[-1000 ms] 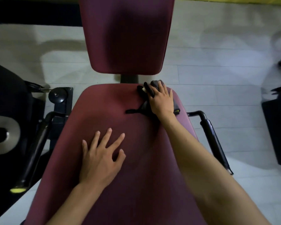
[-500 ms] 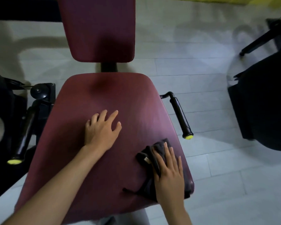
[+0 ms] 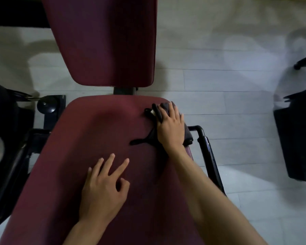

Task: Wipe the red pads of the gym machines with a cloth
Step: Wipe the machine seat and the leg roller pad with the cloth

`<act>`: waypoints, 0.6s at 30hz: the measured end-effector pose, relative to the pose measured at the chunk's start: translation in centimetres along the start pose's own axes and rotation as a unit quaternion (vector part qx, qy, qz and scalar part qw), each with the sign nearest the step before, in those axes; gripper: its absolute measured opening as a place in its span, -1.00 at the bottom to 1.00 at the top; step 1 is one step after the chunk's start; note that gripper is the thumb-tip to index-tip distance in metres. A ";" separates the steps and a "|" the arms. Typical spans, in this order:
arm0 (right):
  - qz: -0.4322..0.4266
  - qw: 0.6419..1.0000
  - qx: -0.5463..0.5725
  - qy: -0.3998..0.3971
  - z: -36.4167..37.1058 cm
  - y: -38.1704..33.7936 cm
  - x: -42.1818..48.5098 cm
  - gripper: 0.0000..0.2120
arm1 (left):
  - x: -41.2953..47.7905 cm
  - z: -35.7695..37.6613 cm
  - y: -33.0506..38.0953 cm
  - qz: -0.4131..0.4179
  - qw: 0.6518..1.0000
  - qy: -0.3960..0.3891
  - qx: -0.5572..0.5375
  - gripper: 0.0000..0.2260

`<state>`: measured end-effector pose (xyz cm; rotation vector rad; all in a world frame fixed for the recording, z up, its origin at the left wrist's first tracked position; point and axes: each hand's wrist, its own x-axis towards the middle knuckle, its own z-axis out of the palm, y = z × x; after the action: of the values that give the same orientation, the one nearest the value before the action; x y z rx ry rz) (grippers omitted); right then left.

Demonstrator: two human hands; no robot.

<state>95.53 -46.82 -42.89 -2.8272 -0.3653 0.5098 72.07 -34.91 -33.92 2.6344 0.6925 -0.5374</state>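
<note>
Dark crumpled cloth [image 3: 188, 137], strap trailing, under flat right hand [image 3: 170, 126], fingers together. Left hand [image 3: 102, 190] splayed on red seat pad [image 3: 88, 138]. Cloth moved: near-right edge to far-right corner.

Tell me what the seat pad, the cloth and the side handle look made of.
Seat pad: likely vinyl or faux leather, dark red, smooth with a dull sheen.
Cloth: soft dark grey fabric, bunched under the right hand.
Side handle: probably black-painted metal tube, faintly glossy.
</note>
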 end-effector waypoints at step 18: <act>0.006 0.999 0.020 0.038 -2.5 6.8 -23.7 -0.41 | 0.4 -0.8 0.5 -0.008 1.000 -0.012 0.020 -0.51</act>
<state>76.31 -60.47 -35.25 -2.8012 -0.3209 0.4058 72.86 -34.78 -33.32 2.6563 0.7019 -0.5916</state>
